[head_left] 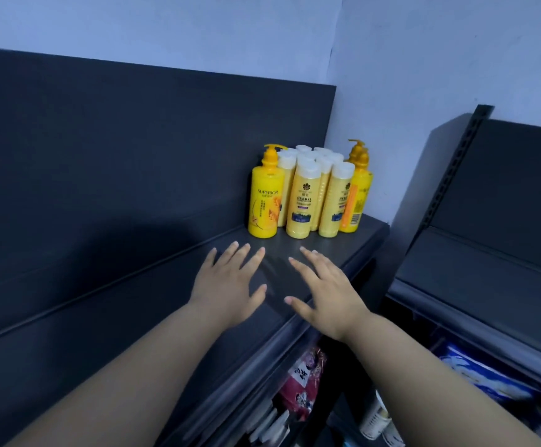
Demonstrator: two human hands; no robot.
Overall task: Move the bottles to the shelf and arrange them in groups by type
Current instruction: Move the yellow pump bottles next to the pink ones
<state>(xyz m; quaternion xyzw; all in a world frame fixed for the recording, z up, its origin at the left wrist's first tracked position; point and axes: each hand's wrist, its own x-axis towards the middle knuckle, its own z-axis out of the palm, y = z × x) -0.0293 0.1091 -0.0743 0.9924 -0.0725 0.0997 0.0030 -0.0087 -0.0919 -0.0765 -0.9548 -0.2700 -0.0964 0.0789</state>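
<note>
Yellow bottles stand bunched at the right end of the dark shelf (133, 311). A pump bottle marked SUPERIOR (264, 201) is at the left of the bunch. Several pale yellow HERBAL bottles with white caps (303, 201) fill the middle. Another pump bottle (357, 191) stands at the right, turned label-back. My left hand (230, 285) and my right hand (324, 291) hover over the shelf in front of the bottles, palms down, fingers spread, holding nothing and touching no bottle.
The shelf has a dark back panel (117, 156) and ends at the wall corner. A second dark shelf unit (494, 253) stands to the right. Below are red packets (301, 382), a pale cup-like tub (375, 417) and blue packets (488, 382).
</note>
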